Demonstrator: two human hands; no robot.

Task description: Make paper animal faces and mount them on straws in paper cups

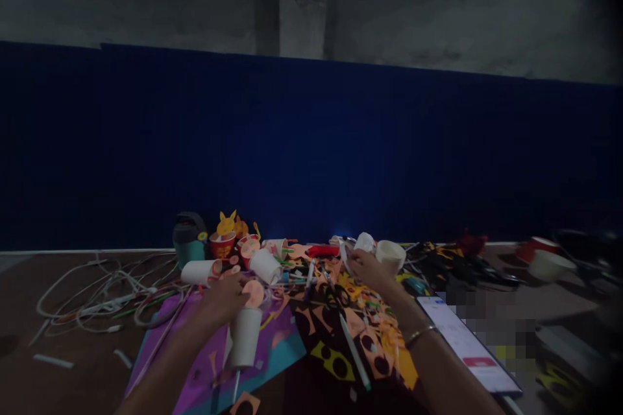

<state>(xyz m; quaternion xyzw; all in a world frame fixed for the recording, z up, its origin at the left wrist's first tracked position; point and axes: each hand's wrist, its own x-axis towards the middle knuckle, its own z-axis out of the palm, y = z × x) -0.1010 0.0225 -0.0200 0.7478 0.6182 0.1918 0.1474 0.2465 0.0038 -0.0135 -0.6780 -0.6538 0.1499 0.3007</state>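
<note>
My left hand (228, 298) is at a round pink paper piece (253, 294) above an upright white paper cup (245, 338); its fingers look pinched at the disc's edge. The cup stands over purple paper (195, 350), with a thin white stick below it. Farther right, my right hand (365, 267) reaches to the back of the pile, its fingers bent around a slim white item (344, 255) too small to make out. Two white cups (266, 266) (198, 272) lie on their sides behind my left hand.
A teal bottle (189, 241) and red cups (222, 245) stand at the back left beside tangled white cables (97, 292). Scissors (337, 297), a white pen (354, 350) and paper scraps fill the middle. A lit phone (467, 343) lies right of my right forearm.
</note>
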